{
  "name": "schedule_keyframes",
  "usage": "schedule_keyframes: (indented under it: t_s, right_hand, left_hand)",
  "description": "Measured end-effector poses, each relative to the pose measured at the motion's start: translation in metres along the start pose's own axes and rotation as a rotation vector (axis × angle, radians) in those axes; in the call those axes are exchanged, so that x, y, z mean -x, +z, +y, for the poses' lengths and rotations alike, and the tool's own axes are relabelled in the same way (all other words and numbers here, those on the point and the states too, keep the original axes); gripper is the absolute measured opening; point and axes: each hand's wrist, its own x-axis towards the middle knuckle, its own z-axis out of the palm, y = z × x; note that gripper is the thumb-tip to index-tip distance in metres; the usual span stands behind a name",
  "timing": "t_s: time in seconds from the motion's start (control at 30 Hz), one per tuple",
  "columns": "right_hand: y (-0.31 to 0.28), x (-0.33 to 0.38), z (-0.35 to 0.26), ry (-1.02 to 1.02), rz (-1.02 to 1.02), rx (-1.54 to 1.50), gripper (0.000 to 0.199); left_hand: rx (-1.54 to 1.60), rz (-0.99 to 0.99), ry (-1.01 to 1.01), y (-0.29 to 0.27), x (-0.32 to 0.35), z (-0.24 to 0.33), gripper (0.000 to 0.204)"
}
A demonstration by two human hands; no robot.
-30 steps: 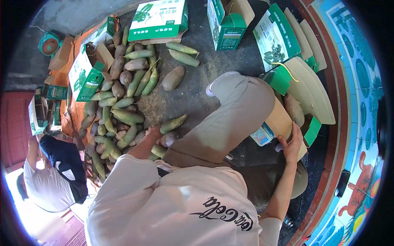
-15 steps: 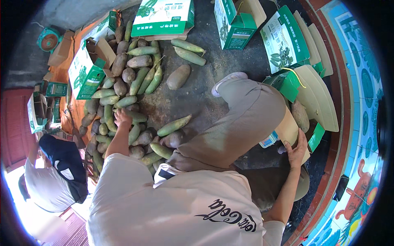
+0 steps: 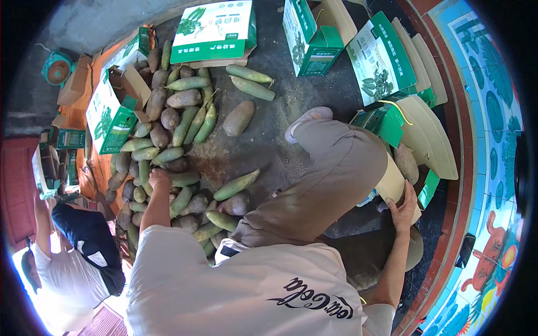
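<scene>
My left hand (image 3: 160, 179) reaches into a heap of long green radishes (image 3: 182, 179) and stout brownish-purple radishes (image 3: 170, 119). Its fingers look curled in, and whatever they close on is hidden. On my right, my right hand (image 3: 402, 211) grips the edge of an opened cardboard box (image 3: 393, 178), thumb and fingers on the tan board. One brownish radish (image 3: 406, 163) lies inside that box, whose green flap stands up. My bent knee partly covers the box and a small object with a blue and white face (image 3: 367, 198).
Green-and-white cartons (image 3: 213, 33) stand at the back, with another open carton (image 3: 116, 115) left of the heap. Loose radishes (image 3: 239, 119) lie on the dark floor. A person in white (image 3: 73, 252) bends at the lower left. A tiled wall (image 3: 493, 168) borders the right.
My left hand has drawn its fingers in from a spread pose over the heap. My right hand stays on the box edge. The co-worker's arm has shifted, and the whole view has moved slightly.
</scene>
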Motion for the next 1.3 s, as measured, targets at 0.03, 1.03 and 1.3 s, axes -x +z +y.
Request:
schedule_keyframes:
  t_s: [0.03, 1.03, 1.3]
  right_hand:
    - [0.001, -0.001, -0.001, 0.0, 0.003, -0.002, 0.084]
    - [0.005, 0.008, 0.002, 0.086, 0.041, 0.107, 0.082]
    - [0.011, 0.004, 0.004, 0.105, 0.043, 0.099, 0.08]
  left_hand:
    - [-0.048, 0.023, 0.094, 0.0, 0.001, -0.003, 0.039]
    - [0.931, 0.459, 1.167, -0.354, 0.312, 0.169, 0.046]
    - [0.336, 0.7, 1.637, -0.377, 0.448, 0.314, 0.051]
